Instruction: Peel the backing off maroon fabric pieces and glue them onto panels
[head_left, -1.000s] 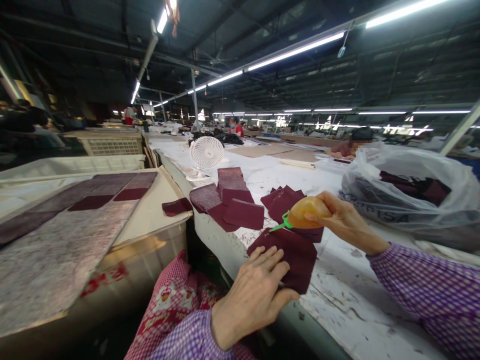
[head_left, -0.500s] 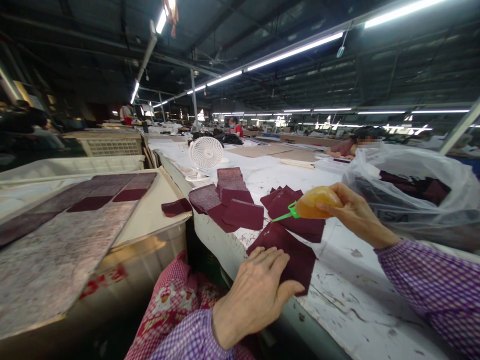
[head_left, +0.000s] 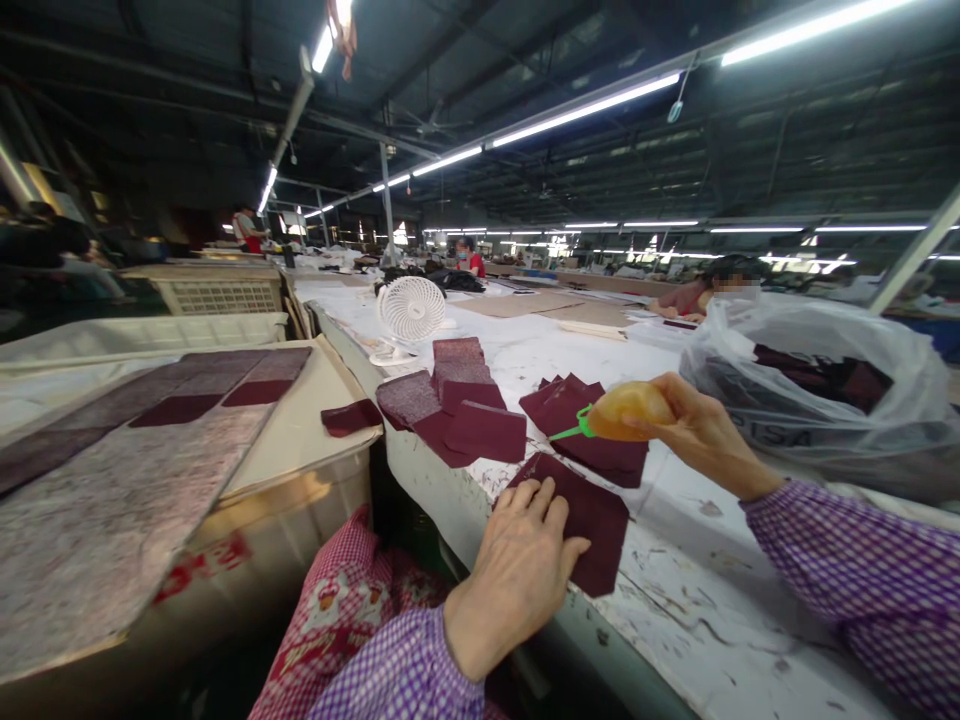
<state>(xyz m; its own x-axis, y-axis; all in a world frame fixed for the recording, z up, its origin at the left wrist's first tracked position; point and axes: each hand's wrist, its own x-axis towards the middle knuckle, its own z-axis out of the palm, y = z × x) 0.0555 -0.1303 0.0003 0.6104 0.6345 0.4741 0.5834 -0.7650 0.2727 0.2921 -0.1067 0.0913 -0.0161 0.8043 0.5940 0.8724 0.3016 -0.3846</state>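
I see the left hand (head_left: 525, 555) lying palm down on a maroon patch (head_left: 596, 520) at the near edge of the table (head_left: 712, 600). Its fingers are stretched out and close together and the thumb is splayed toward 3 o'clock, so it presses the patch flat rather than gripping it. The patch lies skewed, one corner pointing at me. At 1 o'clock from that hand, the right hand (head_left: 697, 425) is raised above the table, fingers curled around an orange bottle (head_left: 631, 408). The bottle's green nozzle (head_left: 566, 433) points toward 9 o'clock, above the patch and clear of it. Under the bottle lies a pile (head_left: 600, 455) of like pieces. At 11 o'clock sit more stacks (head_left: 457, 400) and a white fan (head_left: 411, 308). At 2 o'clock is a plastic bag (head_left: 810, 340).
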